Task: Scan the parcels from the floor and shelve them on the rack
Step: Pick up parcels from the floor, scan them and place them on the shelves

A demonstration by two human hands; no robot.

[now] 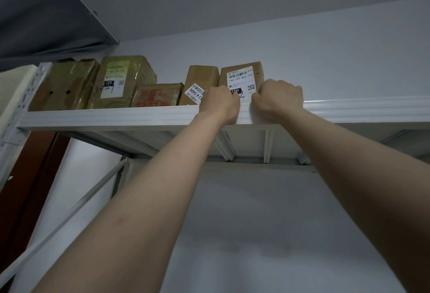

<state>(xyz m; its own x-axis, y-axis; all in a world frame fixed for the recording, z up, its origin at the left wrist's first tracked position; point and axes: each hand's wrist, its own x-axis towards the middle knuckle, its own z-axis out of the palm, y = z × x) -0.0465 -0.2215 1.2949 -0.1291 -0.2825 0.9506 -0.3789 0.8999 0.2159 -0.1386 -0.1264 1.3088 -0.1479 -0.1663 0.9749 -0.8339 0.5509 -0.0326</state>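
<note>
Brown cardboard all along the top shelf (116, 116) of the white rack (30, 88), five parcels in a row. We're reaching up with both arms to the rightmost one, the 15H parcel (242, 75). It stands upright at the shelf's front edge, just beside the sticker box (201, 75) on its left.

Our left grip (220, 102) is in front of the parcel's lower left corner and covers part of the label. Our right grip (279, 98) is at the lower right corner, over the shelf's front lip. Both have curled fingers with the backs toward us and the fingertips hidden, so we can't tell if they're actually grasping the parcel.

Further left there's a flat red-printed parcel (158, 95), then two tall taped boxes (125, 78).
</note>
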